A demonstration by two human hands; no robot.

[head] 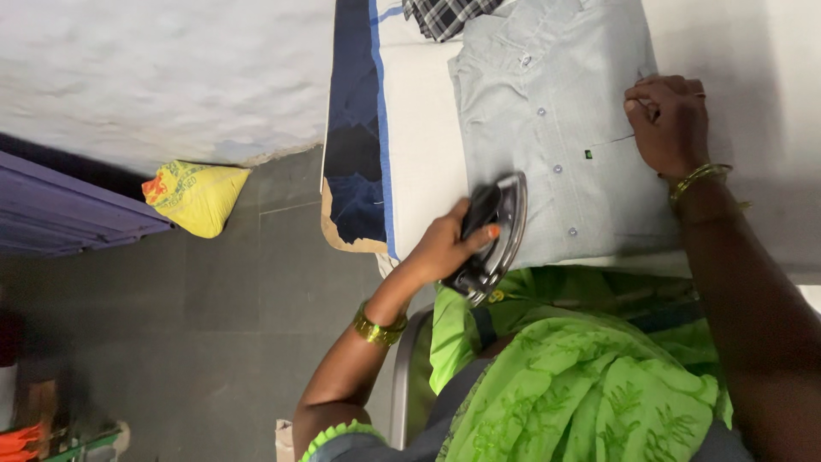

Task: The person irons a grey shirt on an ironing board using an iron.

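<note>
A pale grey buttoned shirt (547, 111) lies flat on a table padded with white cloth (419, 128). My left hand (440, 248) grips the dark handle of a metal clothes iron (494, 231), which rests on the shirt's near left edge. My right hand (671, 124) presses down on the shirt's right side with fingers curled at the fabric, beside a small green tag. Both wrists wear gold bangles. My green patterned garment (581, 376) fills the lower part of the view.
A black-and-white checked cloth (445, 15) lies at the table's far end. A dark blue cover (355, 128) hangs down the table's left side. On the grey tiled floor sit a yellow bag (198, 195) and a purple board (60, 205) by the wall.
</note>
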